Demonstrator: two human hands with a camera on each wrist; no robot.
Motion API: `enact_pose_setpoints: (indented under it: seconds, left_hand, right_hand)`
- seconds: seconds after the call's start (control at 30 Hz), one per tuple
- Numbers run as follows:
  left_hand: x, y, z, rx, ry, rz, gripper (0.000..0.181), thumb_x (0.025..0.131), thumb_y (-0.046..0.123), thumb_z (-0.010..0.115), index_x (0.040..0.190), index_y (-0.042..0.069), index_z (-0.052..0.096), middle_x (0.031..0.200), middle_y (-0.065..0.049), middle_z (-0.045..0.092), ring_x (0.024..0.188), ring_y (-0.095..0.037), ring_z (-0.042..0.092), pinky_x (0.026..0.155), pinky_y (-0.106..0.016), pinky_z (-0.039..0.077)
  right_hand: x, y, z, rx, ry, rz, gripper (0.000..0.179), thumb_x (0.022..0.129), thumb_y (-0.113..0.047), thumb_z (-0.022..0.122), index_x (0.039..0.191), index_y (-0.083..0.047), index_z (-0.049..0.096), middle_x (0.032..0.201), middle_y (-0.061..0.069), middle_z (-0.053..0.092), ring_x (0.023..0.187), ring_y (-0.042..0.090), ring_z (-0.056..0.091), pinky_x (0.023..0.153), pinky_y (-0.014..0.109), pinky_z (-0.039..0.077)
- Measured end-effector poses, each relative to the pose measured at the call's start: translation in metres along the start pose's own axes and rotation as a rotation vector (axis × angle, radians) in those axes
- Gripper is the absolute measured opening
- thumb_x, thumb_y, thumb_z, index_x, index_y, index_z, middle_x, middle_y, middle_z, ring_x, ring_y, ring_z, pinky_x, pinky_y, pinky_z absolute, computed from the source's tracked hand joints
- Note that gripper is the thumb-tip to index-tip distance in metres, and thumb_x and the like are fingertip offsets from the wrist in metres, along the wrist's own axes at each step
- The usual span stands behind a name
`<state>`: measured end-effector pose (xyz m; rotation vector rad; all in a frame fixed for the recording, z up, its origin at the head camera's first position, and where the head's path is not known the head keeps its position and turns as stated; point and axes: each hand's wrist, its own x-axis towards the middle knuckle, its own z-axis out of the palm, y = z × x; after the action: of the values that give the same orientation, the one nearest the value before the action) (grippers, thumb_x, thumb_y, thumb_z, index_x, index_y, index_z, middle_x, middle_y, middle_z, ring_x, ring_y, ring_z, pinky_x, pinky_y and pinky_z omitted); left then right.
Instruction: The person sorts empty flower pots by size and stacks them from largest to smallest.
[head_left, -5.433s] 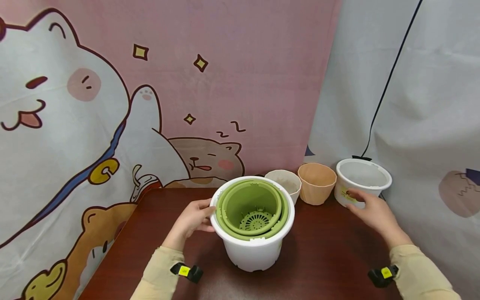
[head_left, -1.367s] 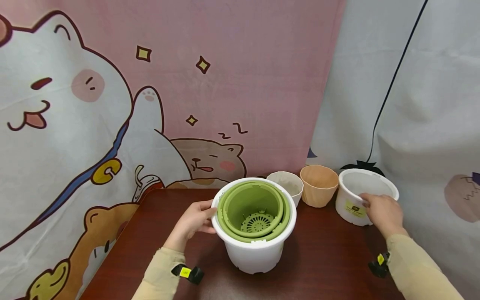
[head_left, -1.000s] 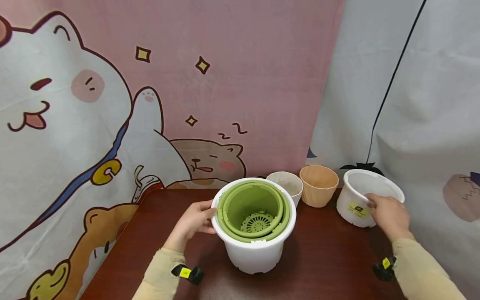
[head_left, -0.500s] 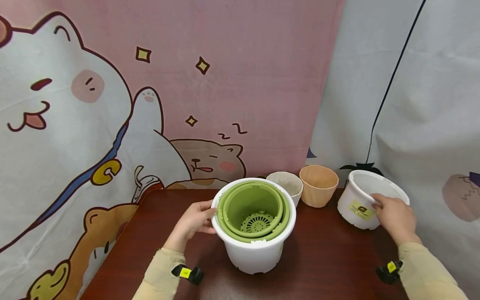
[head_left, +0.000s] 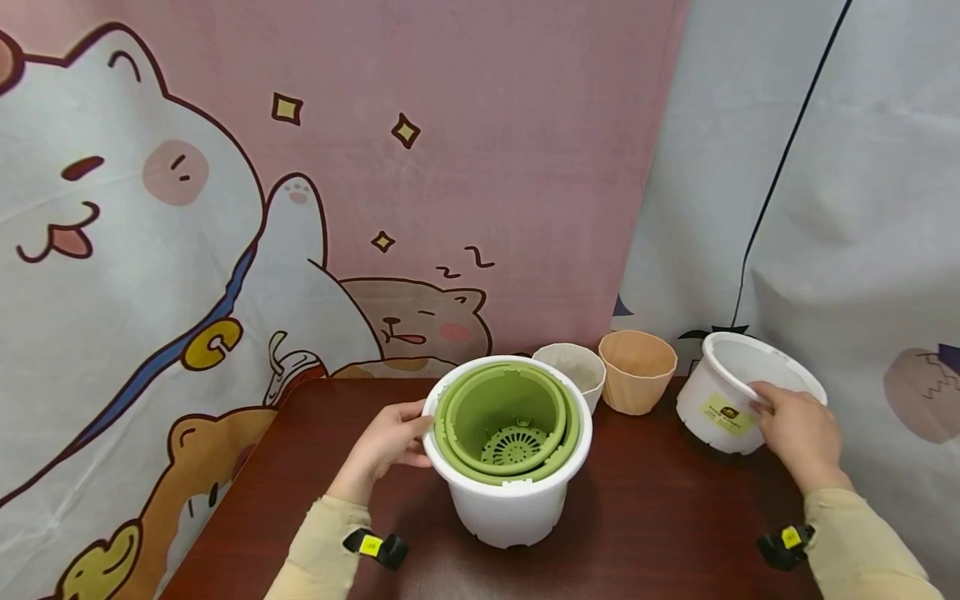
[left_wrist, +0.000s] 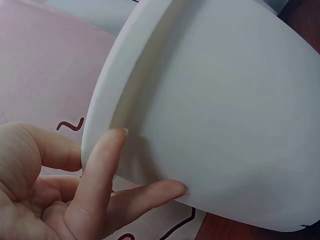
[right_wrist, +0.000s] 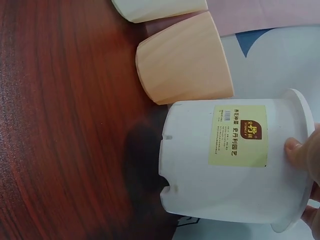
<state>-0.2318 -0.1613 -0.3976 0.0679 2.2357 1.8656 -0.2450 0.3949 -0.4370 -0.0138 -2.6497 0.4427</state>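
Near the middle of the table, a white flowerpot (head_left: 507, 515) stands with green slotted pots (head_left: 504, 402) nested inside it. My left hand (head_left: 387, 442) holds its rim at the left side; in the left wrist view, fingers (left_wrist: 102, 175) lie at the rim and against the wall. A second white flowerpot (head_left: 703, 410), with a yellow label (right_wrist: 238, 135), is at the back right. My right hand (head_left: 804, 437) pinches its near rim, thumb outside, other fingers partly hidden behind the rim. This pot leans to the right, and its base shows a dark shadow beside it in the right wrist view.
An off-white faceted pot (head_left: 592, 390) and a peach pot (head_left: 637, 382) stand along the back of the dark red table (head_left: 637, 517). The peach pot is just left of the labelled pot. A printed cloth (head_left: 525, 167) hangs behind the table.
Reaching at first, my right hand then took the labelled pot's rim. It has since drawn the rim rightward, tilting the pot further. My left hand and the nested pots stay put.
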Motion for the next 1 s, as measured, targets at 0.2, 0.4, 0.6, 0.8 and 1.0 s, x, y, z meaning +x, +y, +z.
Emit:
enact_pose_setpoints:
  seconds: [0.2,0.4,0.6,0.8,1.0]
  left_hand:
    - [0.000,0.001,0.000,-0.003,0.001,-0.003,0.047,0.101,0.009,0.053,0.144,-0.005,0.045,0.099,-0.017,0.067,0.070,-0.024,0.069,0.058,-0.036,0.062]
    - [-0.001,0.002,0.000,-0.003,0.000,-0.007,0.047,0.101,0.009,0.052,0.145,-0.005,0.045,0.098,-0.017,0.067,0.070,-0.024,0.069,0.058,-0.036,0.062]
    - [-0.001,0.003,0.000,0.002,0.003,-0.014,0.047,0.101,0.010,0.053,0.144,-0.004,0.046,0.099,-0.017,0.067,0.069,-0.023,0.068,0.059,-0.036,0.062]
    - [0.000,0.002,0.000,0.002,0.001,-0.008,0.045,0.101,0.009,0.053,0.143,-0.005,0.047,0.099,-0.017,0.067,0.069,-0.022,0.068,0.058,-0.035,0.062]
    - [-0.002,0.004,0.000,0.002,-0.007,-0.013,0.046,0.101,0.009,0.053,0.144,-0.006,0.046,0.100,-0.017,0.066,0.069,-0.022,0.068,0.059,-0.036,0.062]
  right_hand:
    - [0.001,-0.005,-0.004,0.009,0.040,-0.023,0.030,0.085,-0.001,0.064,0.114,-0.005,0.065,0.099,0.030,0.065,0.085,0.052,0.056,0.063,0.063,0.042]
    - [0.003,-0.011,-0.012,0.007,0.070,-0.033,0.029,0.084,0.000,0.065,0.112,-0.004,0.065,0.097,0.030,0.066,0.083,0.052,0.057,0.060,0.062,0.041]
    - [0.004,-0.016,-0.019,0.019,0.118,-0.047,0.029,0.084,-0.002,0.065,0.113,-0.006,0.066,0.097,0.031,0.065,0.083,0.053,0.056,0.059,0.063,0.041]
    - [0.007,-0.022,-0.028,0.031,0.163,-0.073,0.028,0.085,-0.001,0.065,0.111,-0.007,0.067,0.095,0.031,0.065,0.082,0.054,0.056,0.060,0.064,0.039]
    - [0.009,-0.031,-0.036,0.029,0.193,-0.093,0.029,0.083,0.002,0.065,0.110,-0.006,0.067,0.096,0.030,0.066,0.085,0.055,0.055,0.066,0.066,0.039]
